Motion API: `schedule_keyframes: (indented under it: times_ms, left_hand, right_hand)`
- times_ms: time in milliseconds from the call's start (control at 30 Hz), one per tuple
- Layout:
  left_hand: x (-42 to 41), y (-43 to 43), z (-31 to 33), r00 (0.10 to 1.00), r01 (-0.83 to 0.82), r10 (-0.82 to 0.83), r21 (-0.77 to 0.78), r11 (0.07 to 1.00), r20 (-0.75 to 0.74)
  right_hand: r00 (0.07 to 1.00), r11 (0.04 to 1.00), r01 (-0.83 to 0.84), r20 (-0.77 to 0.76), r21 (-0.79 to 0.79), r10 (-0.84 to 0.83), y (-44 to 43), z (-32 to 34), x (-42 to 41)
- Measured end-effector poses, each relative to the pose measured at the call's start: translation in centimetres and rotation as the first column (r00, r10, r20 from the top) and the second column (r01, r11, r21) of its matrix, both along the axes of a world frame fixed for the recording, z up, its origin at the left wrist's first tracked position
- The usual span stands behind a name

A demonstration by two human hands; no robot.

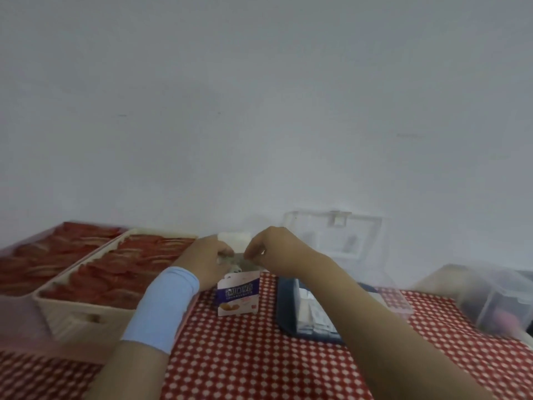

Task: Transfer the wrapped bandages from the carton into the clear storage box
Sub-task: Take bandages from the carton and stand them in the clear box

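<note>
A small white and purple carton stands upright on the red checked tablecloth, its top open. My left hand, with a light blue wristband, and my right hand meet just above the carton's mouth. Both pinch a pale strip of wrapped bandages between their fingertips; blur hides the details. To the right of the carton sits the clear storage box with a dark blue base. Its transparent lid stands open against the wall. White wrapped bandages lie inside the box.
Two beige baskets filled with red packets take up the left side of the table. Another clear bin holding something pink stands at the right edge. A white object shows behind my hands. A plain wall backs the table.
</note>
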State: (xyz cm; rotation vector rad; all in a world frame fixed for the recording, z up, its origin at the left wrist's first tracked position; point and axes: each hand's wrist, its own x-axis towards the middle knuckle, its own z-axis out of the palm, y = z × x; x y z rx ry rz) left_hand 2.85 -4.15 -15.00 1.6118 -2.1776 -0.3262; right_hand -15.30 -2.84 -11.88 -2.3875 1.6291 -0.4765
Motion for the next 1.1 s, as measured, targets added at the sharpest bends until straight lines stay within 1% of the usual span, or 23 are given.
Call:
schedule_keyframes:
  times_ms: [133, 233, 300, 400, 467, 533, 600, 667, 733, 833, 900, 1033, 1100]
  left_hand:
    - [0.6, -0.2, -0.6, 0.998, 0.012, -0.014, -0.035, 0.999, -0.062]
    - [1.2, -0.7, -0.8, 0.992, 0.010, -0.015, -0.039, 0.999, -0.127]
    - [1.5, -1.0, -1.1, 0.990, 0.013, -0.017, -0.028, 1.000, -0.137]
    - [1.5, -1.2, -1.2, 0.989, 0.019, -0.024, -0.032, 0.999, -0.149]
    - [1.3, -1.2, -1.2, 0.988, 0.022, -0.027, -0.036, 0.999, -0.152]
    - [1.3, -1.3, -1.2, 0.986, 0.030, -0.036, -0.037, 0.999, -0.163]
    - [1.3, -1.3, -1.3, 0.985, 0.037, -0.045, -0.048, 0.998, -0.166]
    - [1.5, -1.3, -1.3, 0.981, 0.047, -0.056, -0.049, 0.998, -0.186]
    - [1.8, -1.2, -1.3, 0.974, 0.054, -0.062, -0.041, 0.998, -0.220]
    - [1.9, -1.4, -1.4, 0.969, 0.052, -0.067, -0.069, 0.996, -0.237]
    - [1.7, -1.6, -1.5, 0.970, 0.046, -0.068, -0.097, 0.994, -0.235]
    - [1.6, -1.6, -1.7, 0.977, 0.047, -0.067, -0.103, 0.994, -0.203]
    - [1.6, -1.7, -1.7, 0.979, 0.050, -0.065, -0.081, 0.995, -0.192]
  right_hand:
    - [0.994, 1.000, 0.026, -0.110, -0.009, -0.027, -1.5, -0.5, 1.8]
    - [0.969, 0.998, 0.025, -0.245, -0.049, -0.036, -2.6, -0.8, 3.1]
    - [0.950, 0.997, 0.023, -0.308, -0.078, -0.046, -3.1, -1.1, 3.8]
    - [0.936, 0.996, 0.033, -0.348, -0.078, -0.059, -3.7, -2.0, 4.5]
    - [0.939, 0.998, 0.032, -0.340, -0.050, -0.047, -4.0, -2.3, 4.7]
    - [0.955, 0.999, 0.031, -0.295, -0.035, -0.040, -4.0, -2.2, 4.6]
    - [0.974, 0.998, 0.057, -0.215, -0.041, -0.065, -3.7, -2.0, 4.1]
    - [0.991, 0.994, 0.100, -0.086, -0.033, -0.103, -3.3, -2.0, 3.4]
    - [0.988, 0.991, 0.134, 0.073, -0.003, -0.134, -2.6, -2.1, 2.7]
    - [0.938, 0.988, 0.151, 0.311, 0.025, -0.151, -1.9, -2.5, 1.9]
    - [0.917, 0.989, 0.145, 0.373, 0.018, -0.141, -1.7, -2.9, 1.8]
    - [0.905, 0.988, 0.152, 0.402, 0.011, -0.143, -1.7, -3.5, 1.6]
    - [0.862, 0.988, 0.151, 0.483, 0.041, -0.152, -1.8, -3.4, 1.3]
